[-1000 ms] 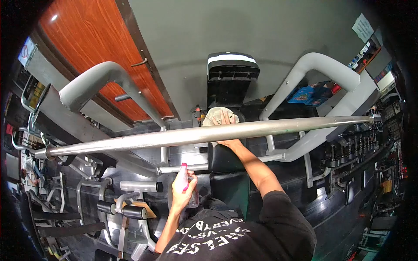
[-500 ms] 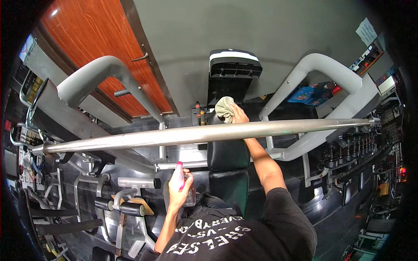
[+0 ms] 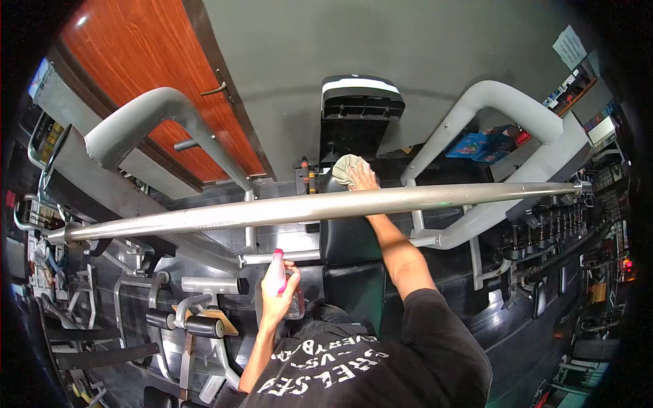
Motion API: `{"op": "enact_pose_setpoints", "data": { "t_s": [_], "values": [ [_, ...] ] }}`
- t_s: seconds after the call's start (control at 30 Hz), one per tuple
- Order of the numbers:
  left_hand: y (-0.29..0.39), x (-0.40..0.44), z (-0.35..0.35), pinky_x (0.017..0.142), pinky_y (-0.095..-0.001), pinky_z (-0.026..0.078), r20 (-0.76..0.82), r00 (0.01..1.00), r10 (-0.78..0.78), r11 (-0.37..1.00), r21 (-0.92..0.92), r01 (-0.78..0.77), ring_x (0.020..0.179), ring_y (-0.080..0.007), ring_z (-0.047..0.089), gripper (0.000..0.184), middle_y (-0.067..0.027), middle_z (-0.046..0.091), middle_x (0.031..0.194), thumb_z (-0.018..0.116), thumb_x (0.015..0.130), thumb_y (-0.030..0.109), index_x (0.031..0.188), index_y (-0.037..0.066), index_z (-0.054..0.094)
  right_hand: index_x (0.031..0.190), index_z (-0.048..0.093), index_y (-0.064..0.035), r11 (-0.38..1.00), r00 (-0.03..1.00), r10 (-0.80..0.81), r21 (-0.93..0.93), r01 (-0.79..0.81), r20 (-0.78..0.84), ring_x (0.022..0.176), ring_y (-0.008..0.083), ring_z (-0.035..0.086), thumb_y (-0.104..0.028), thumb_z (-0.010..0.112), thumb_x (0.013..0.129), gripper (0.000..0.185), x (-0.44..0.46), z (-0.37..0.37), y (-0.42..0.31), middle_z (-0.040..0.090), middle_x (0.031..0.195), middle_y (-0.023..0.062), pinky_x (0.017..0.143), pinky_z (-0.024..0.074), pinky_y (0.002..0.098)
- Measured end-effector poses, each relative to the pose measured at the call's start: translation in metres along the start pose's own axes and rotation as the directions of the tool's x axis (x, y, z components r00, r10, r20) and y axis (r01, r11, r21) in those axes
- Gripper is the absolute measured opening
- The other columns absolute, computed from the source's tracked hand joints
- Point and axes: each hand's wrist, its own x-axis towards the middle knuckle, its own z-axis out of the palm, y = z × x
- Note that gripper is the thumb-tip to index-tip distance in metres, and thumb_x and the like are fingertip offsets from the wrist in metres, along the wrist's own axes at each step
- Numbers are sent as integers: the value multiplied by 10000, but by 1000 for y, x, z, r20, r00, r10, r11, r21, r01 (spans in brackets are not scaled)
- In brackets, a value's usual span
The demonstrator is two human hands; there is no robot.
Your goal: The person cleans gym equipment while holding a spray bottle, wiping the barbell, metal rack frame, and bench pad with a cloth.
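My right hand (image 3: 362, 177) presses a crumpled pale green cloth (image 3: 348, 168) against the far end of a black padded bench (image 3: 351, 241). A long metal bar (image 3: 299, 207) crosses in front of my right forearm, between it and the camera. Left of the bench, my left hand (image 3: 279, 299) is wrapped around a clear spray bottle (image 3: 295, 307) with a pink and white top. The bottle is held upright near my body, and part of it is hidden behind the fingers.
Thick grey frame arms rise at the left (image 3: 166, 112) and right (image 3: 500, 109). Beyond the bench stands a black upright pad (image 3: 362, 102) by the wall. A dumbbell rack (image 3: 544, 234) is at the right, another machine with padded rollers (image 3: 204, 326) at the lower left.
My right hand and the cloth have shifted slightly left and toward me on the bench. The left hand keeps hold of the spray bottle, and the view has moved a little.
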Motion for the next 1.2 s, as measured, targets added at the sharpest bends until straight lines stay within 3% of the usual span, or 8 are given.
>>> {"op": "enact_pose_setpoints", "data": {
  "t_s": [0.2,0.3,0.4,0.6,0.73,0.97,1.0,1.2],
  "values": [
    [0,5,3,563,-218,477,-4,999,32,999,-6,-32,660,-64,545,229,-41,586,872,608,859,15,1071,-8,527,1344,444,-103,990,971,-144,-28,141,-193,1302,364,363,-56,576,791,570,-58,2,-20,381,1415,175,1068,306,462],
    [1,5,0,557,-221,482,25,999,-31,998,-56,32,653,-71,552,240,-45,588,881,613,858,15,1079,-11,524,1292,493,-82,977,941,136,113,-179,310,1290,345,382,-14,582,771,533,-96,-12,-24,427,1376,171,1067,321,423],
    [-5,6,-4,553,-222,483,22,999,32,999,-24,-31,644,-76,556,246,-47,590,879,616,858,18,1083,-14,522,1247,525,-90,985,997,-66,155,71,-38,1256,333,427,-17,589,782,474,-129,-18,-28,480,1329,163,1048,351,406],
    [2,8,-9,552,-219,483,36,999,-19,995,-95,23,640,-76,555,241,-48,595,860,609,862,22,1083,-15,521,1233,531,-86,658,899,343,614,-436,271,1209,338,478,-132,579,871,368,-109,-60,-2,512,1287,194,990,400,361],
    [6,13,-6,555,-213,477,95,995,1,1000,-10,0,638,-63,552,242,-32,597,852,608,860,20,1084,-10,523,1376,380,-29,740,931,256,673,-14,-262,1170,320,506,-202,548,907,528,-44,-91,7,520,1251,223,998,381,372],
    [7,12,0,550,-204,466,96,995,14,1000,-10,-13,643,-51,541,242,-31,592,861,608,854,8,1081,-10,525,1414,333,-91,958,931,-192,146,246,-309,1338,384,284,-226,549,852,617,20,19,53,274,1454,223,1097,248,476],
    [8,12,1,550,-204,466,92,996,17,1000,-10,-16,643,-51,541,242,-31,592,861,608,854,8,1081,-10,525,1432,305,-126,987,981,146,-87,-136,127,1357,380,250,-345,532,857,656,9,-5,11,245,1479,206,1086,220,539],
    [8,15,3,556,-205,468,20,999,-26,995,-98,28,650,-59,540,218,-43,587,873,614,861,29,1058,-19,533,1423,325,-124,997,980,67,41,-61,-188,1327,416,286,-230,548,861,614,-53,0,12,256,1473,221,1072,252,509]
  ]
}}
